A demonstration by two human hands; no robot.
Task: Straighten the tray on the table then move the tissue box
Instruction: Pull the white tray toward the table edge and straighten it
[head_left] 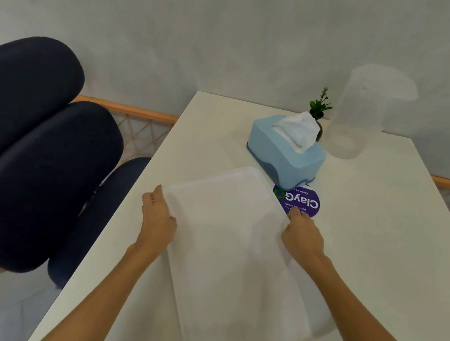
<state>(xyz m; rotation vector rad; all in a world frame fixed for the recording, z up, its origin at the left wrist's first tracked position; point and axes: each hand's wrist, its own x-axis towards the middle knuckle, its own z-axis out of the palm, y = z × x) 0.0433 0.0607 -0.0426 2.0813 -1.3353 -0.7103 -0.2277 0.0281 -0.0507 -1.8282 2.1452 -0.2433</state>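
A white rectangular tray (230,246) lies on the white table (380,250), turned at a slant with its far end leaning left. My left hand (157,218) grips the tray's left edge near the far corner. My right hand (303,234) holds its right edge opposite. Beyond the tray's far right corner stands a light blue tissue box (281,152) with a white tissue sticking out of its top; it sits skewed and close to the tray, not touching it as far as I can tell.
A round purple sticker (300,201) sits on the table between box and tray, partly under my right hand. A clear plastic pitcher (358,117) and a small green plant (321,105) stand at the far edge near the wall. Dark blue padded chairs (32,157) stand left of the table.
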